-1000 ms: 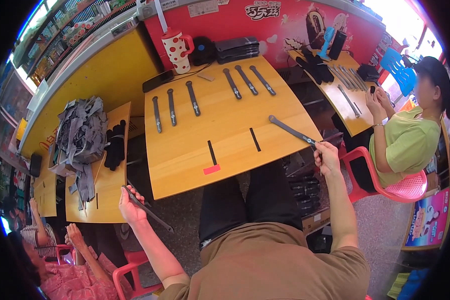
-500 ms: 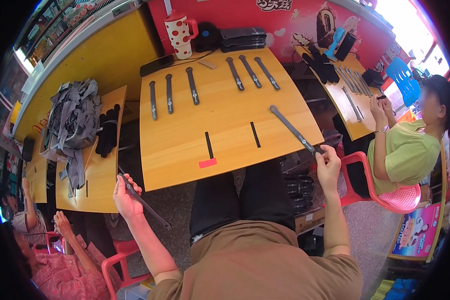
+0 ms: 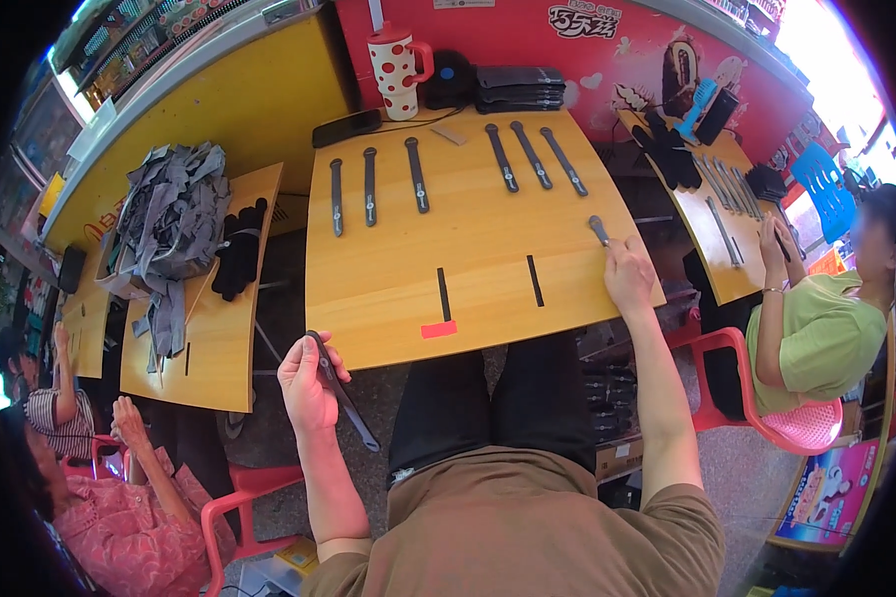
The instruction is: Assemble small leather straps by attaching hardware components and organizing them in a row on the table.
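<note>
My left hand [image 3: 309, 386] is off the table's front left edge, its fingers closed on a long dark grey strap [image 3: 348, 403]. This strap slants down over the gap beside my legs. Over the table's right side, my right hand [image 3: 627, 275] is closed around another dark grey strap [image 3: 597, 229]; only its rounded far end shows beyond the fingers, the rest being hidden. Farther back on the wooden table [image 3: 368, 298] lie several similar straps in two groups, a left group [image 3: 369, 187] and a right group [image 3: 531, 156].
Two black strips [image 3: 443, 295] and a red strip [image 3: 438, 329] mark the tabletop. Along the back are a phone [image 3: 346, 127], a dotted tumbler [image 3: 395, 75] and stacked dark straps [image 3: 519, 90]. People sit at side tables; the left one holds a grey fabric heap [image 3: 174, 214].
My right hand has moved up and forward along its strap, covering most of it. My left hand has shifted right, nearer the table's corner, still holding its strap. The view has shifted slightly.
</note>
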Demonstrator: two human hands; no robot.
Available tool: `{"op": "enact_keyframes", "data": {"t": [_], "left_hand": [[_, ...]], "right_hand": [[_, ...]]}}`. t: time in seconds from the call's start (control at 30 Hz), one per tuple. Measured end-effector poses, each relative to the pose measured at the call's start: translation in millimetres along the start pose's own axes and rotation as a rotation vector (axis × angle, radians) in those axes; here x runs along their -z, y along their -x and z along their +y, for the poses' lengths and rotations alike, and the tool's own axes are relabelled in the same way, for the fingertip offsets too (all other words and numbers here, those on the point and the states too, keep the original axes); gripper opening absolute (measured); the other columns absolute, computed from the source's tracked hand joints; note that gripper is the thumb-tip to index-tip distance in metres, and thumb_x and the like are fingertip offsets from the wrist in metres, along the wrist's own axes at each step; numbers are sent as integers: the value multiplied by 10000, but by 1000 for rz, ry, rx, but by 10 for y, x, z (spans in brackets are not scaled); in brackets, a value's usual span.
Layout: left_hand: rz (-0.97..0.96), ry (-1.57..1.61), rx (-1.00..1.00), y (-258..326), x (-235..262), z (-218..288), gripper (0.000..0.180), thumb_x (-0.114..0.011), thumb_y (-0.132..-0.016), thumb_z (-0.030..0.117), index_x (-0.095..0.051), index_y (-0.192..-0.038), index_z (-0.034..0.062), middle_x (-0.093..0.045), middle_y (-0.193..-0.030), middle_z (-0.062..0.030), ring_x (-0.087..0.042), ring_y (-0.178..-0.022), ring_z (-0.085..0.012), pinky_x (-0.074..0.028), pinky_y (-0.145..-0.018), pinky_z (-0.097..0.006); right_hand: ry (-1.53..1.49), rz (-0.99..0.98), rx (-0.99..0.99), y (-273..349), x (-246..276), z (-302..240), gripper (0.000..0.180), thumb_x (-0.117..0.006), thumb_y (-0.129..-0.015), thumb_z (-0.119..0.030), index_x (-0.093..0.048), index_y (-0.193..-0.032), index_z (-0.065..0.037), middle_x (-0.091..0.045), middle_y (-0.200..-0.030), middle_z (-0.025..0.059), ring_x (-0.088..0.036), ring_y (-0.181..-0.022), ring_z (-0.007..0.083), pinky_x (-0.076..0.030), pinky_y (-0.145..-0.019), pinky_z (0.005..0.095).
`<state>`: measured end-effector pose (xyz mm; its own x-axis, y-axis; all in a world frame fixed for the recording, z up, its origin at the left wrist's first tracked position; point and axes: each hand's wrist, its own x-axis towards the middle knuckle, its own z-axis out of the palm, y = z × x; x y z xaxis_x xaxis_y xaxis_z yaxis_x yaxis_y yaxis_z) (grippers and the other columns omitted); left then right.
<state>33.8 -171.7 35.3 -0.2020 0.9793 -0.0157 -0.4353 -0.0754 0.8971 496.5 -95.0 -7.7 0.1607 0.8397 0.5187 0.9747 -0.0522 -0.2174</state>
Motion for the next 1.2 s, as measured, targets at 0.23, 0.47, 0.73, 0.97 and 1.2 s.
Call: {"op": "enact_keyframes", "data": {"t": [0.23,0.47,0.73,0.97,1.2], "left_hand": [[-3,28,122,30,-206,-106,211,-508,-987,144,-613,-1085,-12,-608,-729,-52,-574,-557,-129,-469,-495,-248],[-105,108,252,198,-275,-272,203,-520,-985,172,-631,-1019,6,-621,-744,-39,-579,-556,-101,-438,-464,-200],[-153,155,273,307,-250,-246,212,-507,-993,195,-625,-959,23,-629,-770,-42,-586,-582,-101,-454,-488,-201],[-157,211,286,311,-203,-277,207,-511,-992,196,-625,-956,27,-628,-774,-39,-586,-579,-95,-457,-484,-199],[-158,230,288,303,-186,-273,218,-506,-995,205,-621,-952,26,-624,-771,-37,-586,-576,-94,-457,-481,-196]], "right_hand": [[-55,73,83,-12,205,-315,121,-589,-860,-55,-643,-966,-34,-569,-859,175,-615,-790,354,-484,-642,428],[-1131,-625,72,904,604,-2012,121,-595,-870,14,-653,-976,4,-565,-744,142,-582,-672,266,-461,-606,328],[-1125,-303,290,928,488,-2726,127,-601,-856,64,-637,-969,20,-568,-753,111,-551,-604,209,-436,-552,296],[-1036,-292,329,961,468,-2779,120,-593,-854,49,-621,-967,20,-556,-761,144,-591,-630,299,-455,-545,347],[-1018,-279,308,972,459,-2822,132,-594,-842,61,-621,-966,24,-562,-765,152,-607,-639,305,-470,-549,351]]}}
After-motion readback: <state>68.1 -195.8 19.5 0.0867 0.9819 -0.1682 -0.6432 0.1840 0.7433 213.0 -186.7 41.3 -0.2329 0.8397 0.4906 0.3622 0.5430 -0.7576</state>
